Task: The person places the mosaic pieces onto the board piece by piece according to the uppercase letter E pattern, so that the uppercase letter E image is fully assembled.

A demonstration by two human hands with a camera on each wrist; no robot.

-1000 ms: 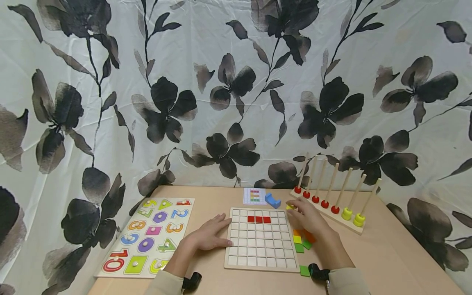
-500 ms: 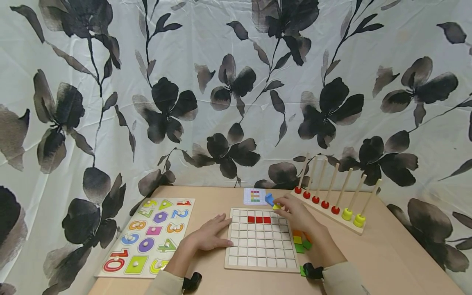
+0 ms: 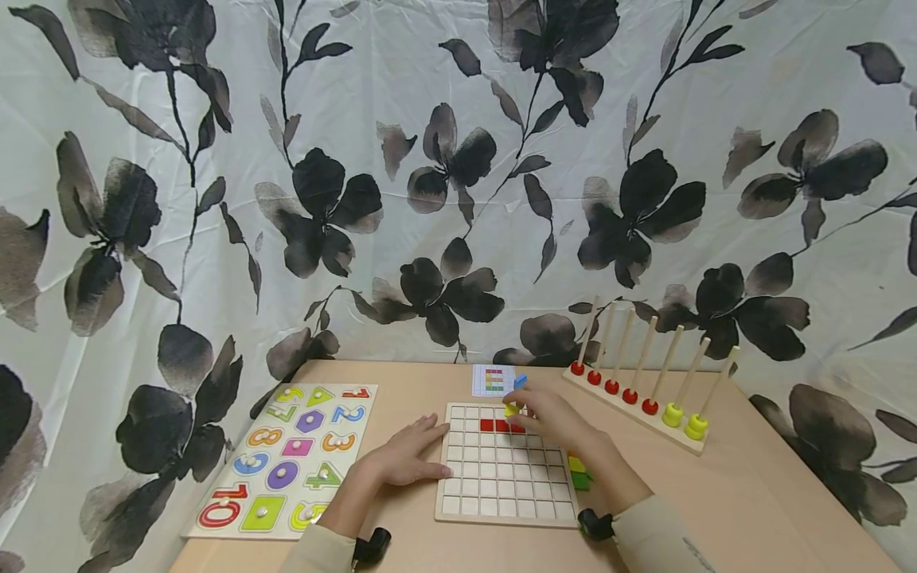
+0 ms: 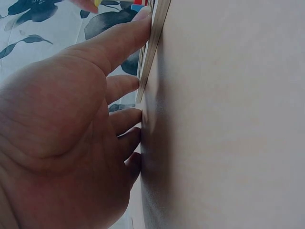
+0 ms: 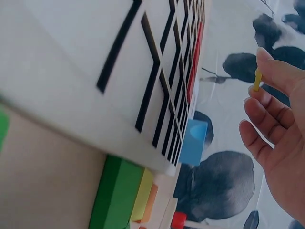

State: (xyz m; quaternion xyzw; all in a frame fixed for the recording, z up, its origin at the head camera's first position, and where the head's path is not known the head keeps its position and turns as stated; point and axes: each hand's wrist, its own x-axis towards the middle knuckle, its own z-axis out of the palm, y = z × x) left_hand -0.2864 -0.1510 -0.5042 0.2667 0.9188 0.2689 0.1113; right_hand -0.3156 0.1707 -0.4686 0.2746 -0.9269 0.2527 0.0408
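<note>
My right hand pinches a small yellow tile between thumb and fingertips, above the far side of a wooden grid board. The right wrist view shows its other fingers bent, with nothing else in the hand. Red tiles lie in a row near the board's far edge, partly behind the right hand. My left hand rests at the board's left edge with fingers extended. In the left wrist view, its thumb touches the board's side.
Behind the board lie a pattern card and a blue piece. Green tiles and yellow ones lie at its right, partly hidden by my arm. A number puzzle lies left; a peg stand with beads stands right.
My right hand has carried the yellow tile leftward from beyond the board's far right corner, past the blue piece, to above the red row's right end. The left hand stays put.
</note>
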